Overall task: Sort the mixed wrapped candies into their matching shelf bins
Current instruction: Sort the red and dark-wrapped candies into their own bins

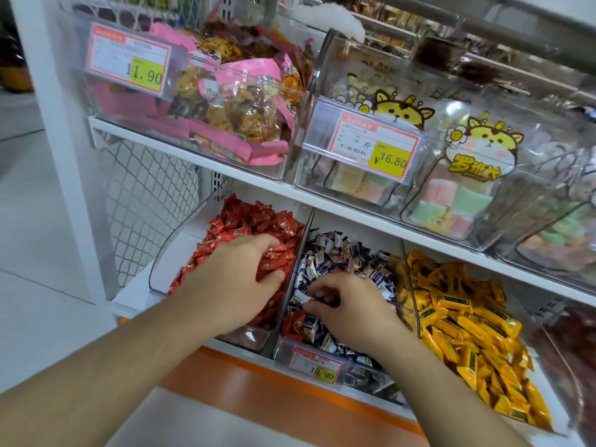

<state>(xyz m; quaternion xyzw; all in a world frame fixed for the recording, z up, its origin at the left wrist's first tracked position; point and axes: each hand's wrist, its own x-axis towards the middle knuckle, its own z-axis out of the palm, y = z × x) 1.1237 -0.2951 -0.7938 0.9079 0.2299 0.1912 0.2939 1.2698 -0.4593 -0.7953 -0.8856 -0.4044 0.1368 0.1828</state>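
Three clear bins sit side by side on the lower shelf. The left bin (167, 253) is full of red wrapped candies (248, 221). My left hand (232, 279) lies in it with fingers curled round a few red candies (274, 262). The middle bin (283, 346) holds dark blue-and-white candies (342, 253). My right hand (351, 304) reaches into it and pinches one blue-and-white candy (300, 298). A stray red candy (295, 324) lies near the front of the middle bin. The right bin holds yellow candies (467, 321).
A price tag (314, 364) hangs on the middle bin's front. The upper shelf (225, 162) carries a bin of pink snack bags (225, 108) and bins of pastel marshmallow packs (451, 195). A white mesh panel (145, 195) closes the shelf's left side.
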